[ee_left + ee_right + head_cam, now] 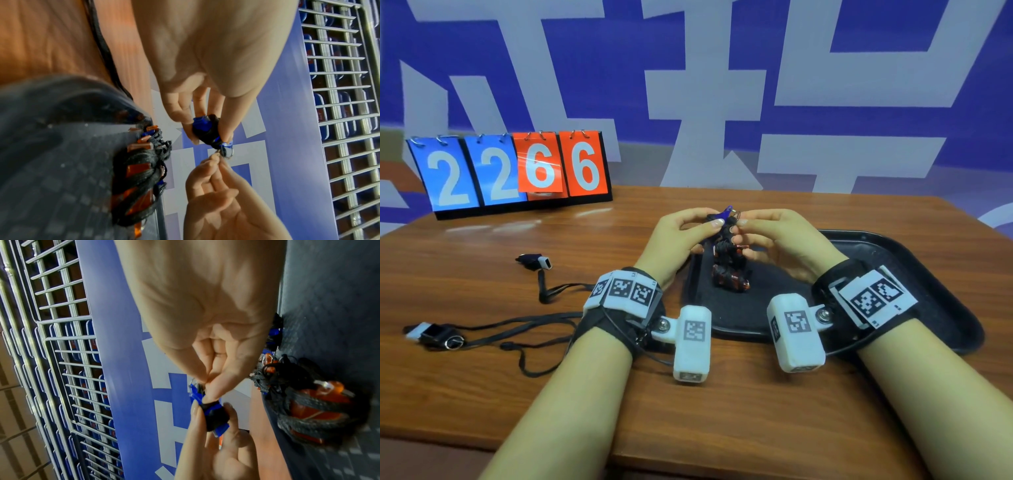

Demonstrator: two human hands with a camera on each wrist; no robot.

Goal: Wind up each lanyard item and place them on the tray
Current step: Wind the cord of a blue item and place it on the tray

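Note:
A blue lanyard item [724, 214] wrapped in black cord is held above the far left corner of the black tray [928, 274]. My left hand [714, 228] grips its wound body [202, 125] between thumb and fingers. My right hand [743, 222] pinches the metal ring end [226, 151] of the same item. In the right wrist view the right hand [205, 386] pinches just above the blue item [213, 415]. Wound orange items [731, 277] lie on the tray below the hands. Two unwound lanyard items [534, 262] [434, 334] lie on the table at the left.
A flip scoreboard [510, 171] reading 2266 stands at the back left of the wooden table [722, 411]. Loose black cords [524, 329] trail across the table beside my left wrist. A blue and white wall stands behind the table.

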